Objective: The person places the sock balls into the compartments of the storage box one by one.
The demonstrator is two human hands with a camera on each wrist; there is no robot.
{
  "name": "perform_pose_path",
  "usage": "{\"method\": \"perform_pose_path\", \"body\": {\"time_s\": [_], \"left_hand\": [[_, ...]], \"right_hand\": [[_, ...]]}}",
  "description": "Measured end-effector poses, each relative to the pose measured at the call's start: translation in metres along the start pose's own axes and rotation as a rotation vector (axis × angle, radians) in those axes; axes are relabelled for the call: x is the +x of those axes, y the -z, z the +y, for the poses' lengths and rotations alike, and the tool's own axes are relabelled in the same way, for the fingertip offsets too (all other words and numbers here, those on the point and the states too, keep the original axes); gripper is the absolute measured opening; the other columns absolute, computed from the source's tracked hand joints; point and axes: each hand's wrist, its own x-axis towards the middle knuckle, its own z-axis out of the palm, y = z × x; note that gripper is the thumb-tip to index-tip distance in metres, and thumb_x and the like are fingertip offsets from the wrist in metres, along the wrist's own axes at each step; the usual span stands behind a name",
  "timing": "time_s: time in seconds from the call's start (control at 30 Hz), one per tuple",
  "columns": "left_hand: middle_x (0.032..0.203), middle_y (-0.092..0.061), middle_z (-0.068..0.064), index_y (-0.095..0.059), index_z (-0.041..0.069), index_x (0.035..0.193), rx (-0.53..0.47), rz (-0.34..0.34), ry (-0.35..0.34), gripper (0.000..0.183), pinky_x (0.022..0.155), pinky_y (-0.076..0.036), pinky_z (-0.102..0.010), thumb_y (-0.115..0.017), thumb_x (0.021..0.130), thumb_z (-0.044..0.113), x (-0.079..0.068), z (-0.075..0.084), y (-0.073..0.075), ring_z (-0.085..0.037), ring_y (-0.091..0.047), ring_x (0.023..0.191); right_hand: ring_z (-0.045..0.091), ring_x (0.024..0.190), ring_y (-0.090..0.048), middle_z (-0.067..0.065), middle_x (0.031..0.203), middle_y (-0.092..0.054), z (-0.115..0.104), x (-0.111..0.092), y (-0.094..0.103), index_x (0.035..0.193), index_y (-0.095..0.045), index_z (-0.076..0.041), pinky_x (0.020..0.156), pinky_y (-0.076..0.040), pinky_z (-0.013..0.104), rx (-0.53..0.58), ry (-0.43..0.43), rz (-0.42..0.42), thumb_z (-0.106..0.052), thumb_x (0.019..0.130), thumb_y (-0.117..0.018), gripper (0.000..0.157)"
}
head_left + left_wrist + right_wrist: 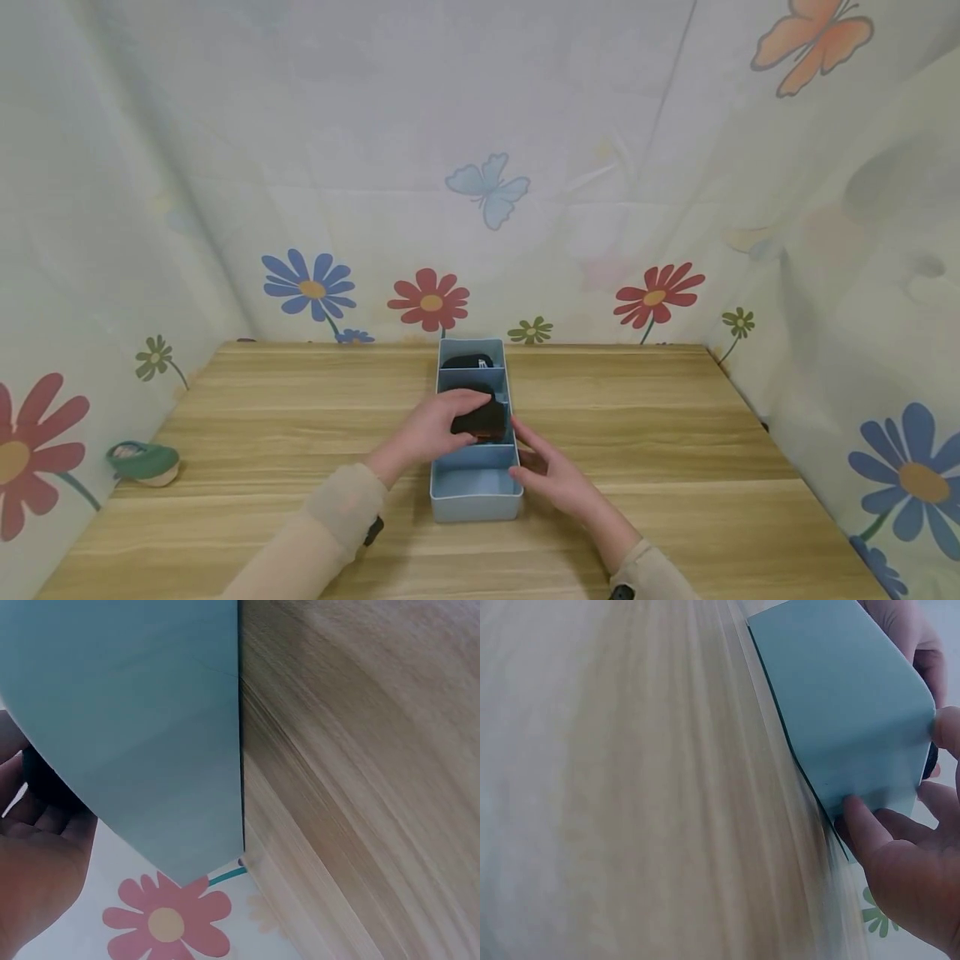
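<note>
A long light-blue box [476, 508] with three compartments in a row lies lengthwise on the table. My left hand [429, 427] reaches over its left wall and grips a black, soft-looking item [483, 419] at the middle compartment; a little reddish-brown shows at the item's lower edge, and its exact kind cannot be told. Behind the fingers, more black shows in that compartment. Another black item with a white mark [459, 362] sits in the far compartment. Against the box's right outer wall rest the fingers of my right hand [911, 870], with a fingertip at the rim.
At the table's left edge lies a small green and beige object [146, 463]. The wood-grain table [637, 417] is bordered by a pale cloth backdrop [360, 167] printed with flowers and butterflies. The nearest compartment [476, 479] shows its bare bottom.
</note>
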Motion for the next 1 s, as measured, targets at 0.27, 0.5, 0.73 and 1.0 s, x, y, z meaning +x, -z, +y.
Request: {"method": "perform_pose_path", "body": {"time_s": [0.27,0.5,0.73,1.0], "left_hand": [[0.135,-0.059,-0.011,-0.059,0.007,0.138,-0.048,0.040,0.059,0.057,0.103,-0.045,-0.047,-0.080,0.084,0.013,-0.005,-0.001,0.001,-0.030,-0.053,0.125],[0.131,-0.062,-0.008,-0.063,0.011,0.134,-0.061,0.130,0.133,0.052,0.101,-0.047,-0.047,-0.080,0.085,0.015,-0.015,-0.001,0.008,-0.028,-0.057,0.121],[0.129,-0.065,-0.008,-0.063,0.007,0.133,-0.083,0.238,0.175,0.052,0.099,-0.048,-0.047,-0.080,0.085,0.014,-0.029,-0.006,0.020,-0.028,-0.059,0.117],[0.124,-0.067,-0.010,-0.060,0.006,0.134,-0.086,0.374,0.255,0.054,0.098,-0.049,-0.049,-0.080,0.084,0.015,-0.047,-0.021,0.034,-0.029,-0.061,0.114]], "right_hand": [[0.041,0.135,-0.043,0.018,0.161,-0.023,-0.003,-0.001,0.000,0.158,-0.025,-0.013,0.110,-0.033,0.053,0.001,-0.013,0.002,-0.015,0.098,-0.063,0.071],[0.042,0.135,-0.043,0.018,0.160,-0.024,-0.004,-0.002,0.000,0.158,-0.025,-0.014,0.111,-0.032,0.053,0.007,-0.017,0.005,-0.012,0.098,-0.062,0.071],[0.042,0.136,-0.041,0.017,0.161,-0.022,-0.005,-0.002,0.000,0.158,-0.025,-0.013,0.112,-0.031,0.053,0.013,-0.013,0.001,-0.013,0.098,-0.063,0.071],[0.040,0.136,-0.042,0.017,0.161,-0.023,-0.007,-0.002,-0.001,0.158,-0.024,-0.014,0.112,-0.032,0.052,-0.010,-0.019,-0.001,-0.014,0.098,-0.063,0.071]]}}
